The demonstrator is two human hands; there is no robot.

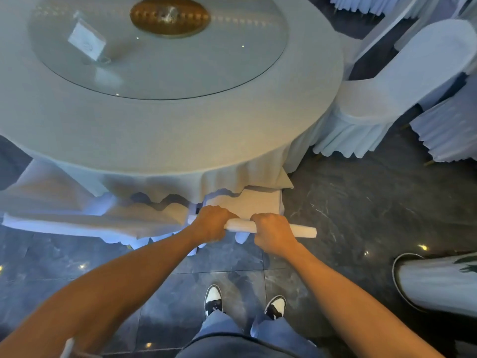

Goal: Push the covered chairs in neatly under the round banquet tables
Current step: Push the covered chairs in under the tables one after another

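Observation:
A white covered chair (258, 202) stands at the near edge of the round banquet table (180, 130), its seat partly under the hanging cloth. My left hand (211, 224) and my right hand (273, 232) both grip the top of its backrest, side by side. A second covered chair (85, 215) sits to its left, tucked against the table. A third covered chair (387, 94) stands at the table's right side, angled and set back from the edge.
A glass turntable (232, 60) with a gold centre and a card stand (86, 42) tops the table. More covered chairs (449, 133) crowd the far right. A pale round object (438, 282) lies on the dark marble floor at right. My shoes (214, 299) are below.

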